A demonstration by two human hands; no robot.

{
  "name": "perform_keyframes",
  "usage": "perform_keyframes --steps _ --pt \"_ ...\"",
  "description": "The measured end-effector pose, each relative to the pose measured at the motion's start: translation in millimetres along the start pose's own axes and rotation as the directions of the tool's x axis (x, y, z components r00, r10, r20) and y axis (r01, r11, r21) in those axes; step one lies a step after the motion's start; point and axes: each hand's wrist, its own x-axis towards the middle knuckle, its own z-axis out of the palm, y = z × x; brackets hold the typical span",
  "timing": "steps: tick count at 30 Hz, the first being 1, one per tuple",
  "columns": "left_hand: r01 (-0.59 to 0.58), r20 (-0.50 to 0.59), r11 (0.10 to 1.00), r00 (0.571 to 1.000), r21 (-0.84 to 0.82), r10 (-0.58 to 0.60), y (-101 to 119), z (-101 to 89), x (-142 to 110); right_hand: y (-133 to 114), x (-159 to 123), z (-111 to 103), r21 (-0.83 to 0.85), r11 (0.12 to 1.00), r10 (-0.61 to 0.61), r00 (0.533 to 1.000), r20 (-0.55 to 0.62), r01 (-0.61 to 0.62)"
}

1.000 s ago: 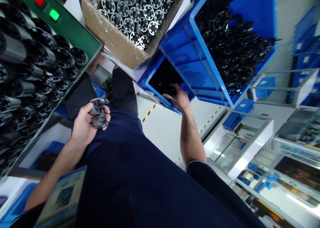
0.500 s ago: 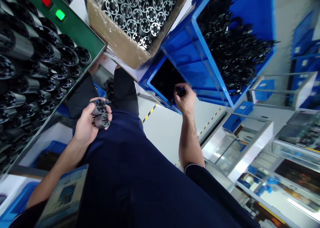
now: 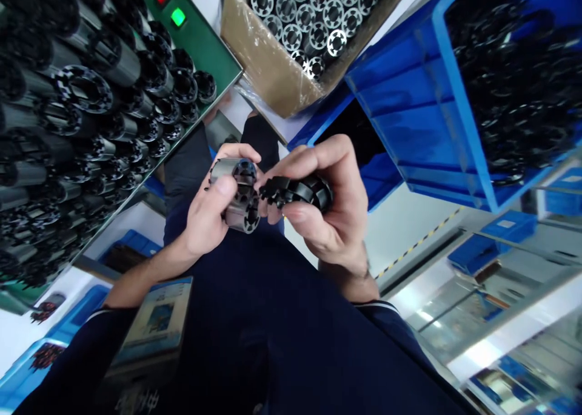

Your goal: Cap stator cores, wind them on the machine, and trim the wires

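Observation:
My left hand (image 3: 204,224) is closed around two metal stator cores (image 3: 240,212), one above the other, with their slotted ends facing right. In my right hand (image 3: 348,209) is a short row of black slotted plastic rings (image 3: 302,190), pinched between thumb and fingers. The leftmost ring is beside the ends of the cores; I cannot tell whether they touch. Both hands are close together in front of my dark blue shirt (image 3: 273,318).
Left, a green-edged bench (image 3: 213,90) bears many metal cores with black ends. Ahead, a cardboard box (image 3: 273,78) holds bare cores. A large blue bin (image 3: 391,118) of black parts is tilted at right, with a smaller blue bin (image 3: 382,193) below it.
My right hand has come out of the smaller bin with black plastic rings and moved left beside my left hand. My left hand has risen, still holding the cores. The view has shifted.

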Motion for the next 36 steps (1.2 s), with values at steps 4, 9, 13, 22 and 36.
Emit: perform_keyframes --steps 4,9,13,22,36 --pt "-0.169 -0.003 0.952 0.985 0.255 0.175 13 -2.5 -8 9 3 13 0.083 0.993 -0.074 0.995 -0.073 0.080" --pt "-0.174 -0.098 0.902 0.968 0.396 0.230 16 -7.3 -8 22 7 16 -0.049 0.992 -0.123 0.984 -0.129 0.117" --pt "-0.335 0.084 0.879 0.941 0.339 0.327 3 -21.6 6 24 9 7 -0.008 0.971 -0.239 0.971 -0.027 0.239" --pt "-0.158 0.138 0.987 0.978 0.001 0.157 -27 -19.3 7 5 13 12 -0.313 0.912 -0.327 0.929 -0.170 0.264" --pt "-0.076 -0.008 0.995 0.997 0.067 0.076 -12 -10.0 -6 12 13 17 -0.234 0.907 -0.392 0.905 -0.167 0.350"
